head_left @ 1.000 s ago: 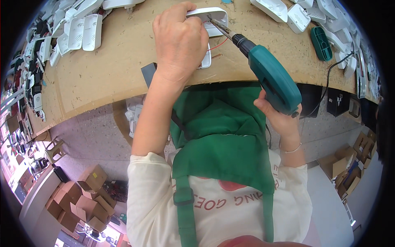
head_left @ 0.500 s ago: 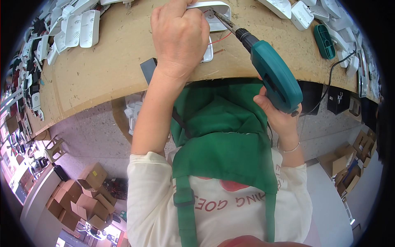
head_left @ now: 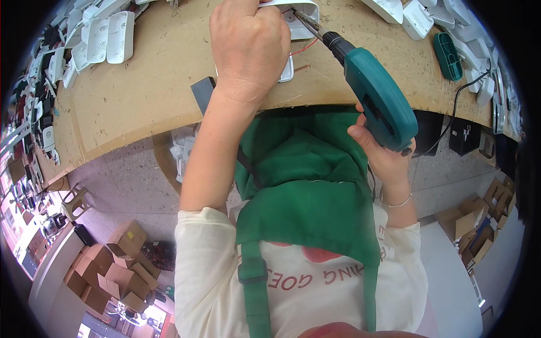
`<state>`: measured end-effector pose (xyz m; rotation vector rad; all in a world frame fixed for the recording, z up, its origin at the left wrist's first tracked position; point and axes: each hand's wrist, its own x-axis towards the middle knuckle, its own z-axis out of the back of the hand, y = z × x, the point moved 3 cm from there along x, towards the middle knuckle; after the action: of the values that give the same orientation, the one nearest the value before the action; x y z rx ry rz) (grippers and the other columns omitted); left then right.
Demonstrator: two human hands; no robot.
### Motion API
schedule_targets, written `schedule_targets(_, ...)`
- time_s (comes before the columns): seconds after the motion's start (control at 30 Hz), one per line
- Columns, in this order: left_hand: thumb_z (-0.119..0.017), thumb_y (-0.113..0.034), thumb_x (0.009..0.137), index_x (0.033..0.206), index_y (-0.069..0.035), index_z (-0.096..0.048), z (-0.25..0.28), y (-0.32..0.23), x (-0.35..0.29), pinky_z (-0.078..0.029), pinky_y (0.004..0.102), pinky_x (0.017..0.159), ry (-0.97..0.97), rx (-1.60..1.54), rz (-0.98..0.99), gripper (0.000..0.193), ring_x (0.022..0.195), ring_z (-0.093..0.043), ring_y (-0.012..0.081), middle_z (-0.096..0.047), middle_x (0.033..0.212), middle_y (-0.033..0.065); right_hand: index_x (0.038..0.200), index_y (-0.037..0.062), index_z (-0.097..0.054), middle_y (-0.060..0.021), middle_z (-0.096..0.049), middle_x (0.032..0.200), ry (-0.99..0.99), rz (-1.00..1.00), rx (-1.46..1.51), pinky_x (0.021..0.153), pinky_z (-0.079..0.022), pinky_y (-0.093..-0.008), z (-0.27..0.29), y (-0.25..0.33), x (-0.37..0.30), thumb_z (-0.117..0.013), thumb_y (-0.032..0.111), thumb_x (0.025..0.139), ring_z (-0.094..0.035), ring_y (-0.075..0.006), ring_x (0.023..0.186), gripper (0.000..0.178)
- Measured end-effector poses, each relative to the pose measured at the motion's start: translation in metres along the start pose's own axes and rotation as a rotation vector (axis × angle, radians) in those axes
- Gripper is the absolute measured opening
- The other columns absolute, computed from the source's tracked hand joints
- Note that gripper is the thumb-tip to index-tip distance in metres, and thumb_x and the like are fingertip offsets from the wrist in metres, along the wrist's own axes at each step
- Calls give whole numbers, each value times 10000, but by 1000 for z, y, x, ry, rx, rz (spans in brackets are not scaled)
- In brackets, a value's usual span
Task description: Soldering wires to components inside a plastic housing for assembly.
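Observation:
My left hand [head_left: 248, 50] is closed on the near-left side of a white plastic housing [head_left: 307, 25] at the far edge of the picture. Its fingertips are hidden behind the back of the hand. My right hand [head_left: 389, 155] grips a teal handheld power tool [head_left: 380, 96] with a black collar and a long, dark-stained metal tip. That tip reaches into the open housing, touching or nearly touching its inside. A thin red wire [head_left: 306, 47] curves out from the housing. Underneath, partly covered by my left hand, lies another white plastic piece [head_left: 287, 69].
A dark grey block [head_left: 203, 94] lies by my left forearm at the table edge. White housings [head_left: 120, 36] are heaped at the left, more [head_left: 417, 19] at the right. A dark green tray-like part [head_left: 448, 56] and a black cable [head_left: 453, 110] are at the right. Cardboard boxes [head_left: 127, 239] stand below.
My left hand and the housing have shifted slightly right and away from me. The power tool has moved a little to the right, its tip still inside the housing.

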<state>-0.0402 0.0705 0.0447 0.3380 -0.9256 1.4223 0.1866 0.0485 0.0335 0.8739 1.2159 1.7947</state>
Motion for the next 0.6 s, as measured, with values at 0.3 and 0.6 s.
schedule_targets(0.3, -621, 13, 695, 772, 29, -601, 1, 2, 1, -450, 432, 745, 14, 0, 13, 82, 843, -573, 364, -601, 940, 186, 1089, -14, -618, -68, -661, 1002, -26, -64, 46, 709, -489, -232, -1, 2, -2, -787, 61, 741, -593, -103, 776, 393)
schedule_targets(0.6, -615, 15, 694, 768, 38, -600, 3, 1, 3, -457, 429, 733, 29, -11, 16, 78, 834, -574, 365, -598, 936, 189, 1263, -33, -505, -68, -631, 1027, 13, 46, -53, 648, -482, -220, 0, 0, 1, -788, -27, 695, -573, -85, 715, 634)
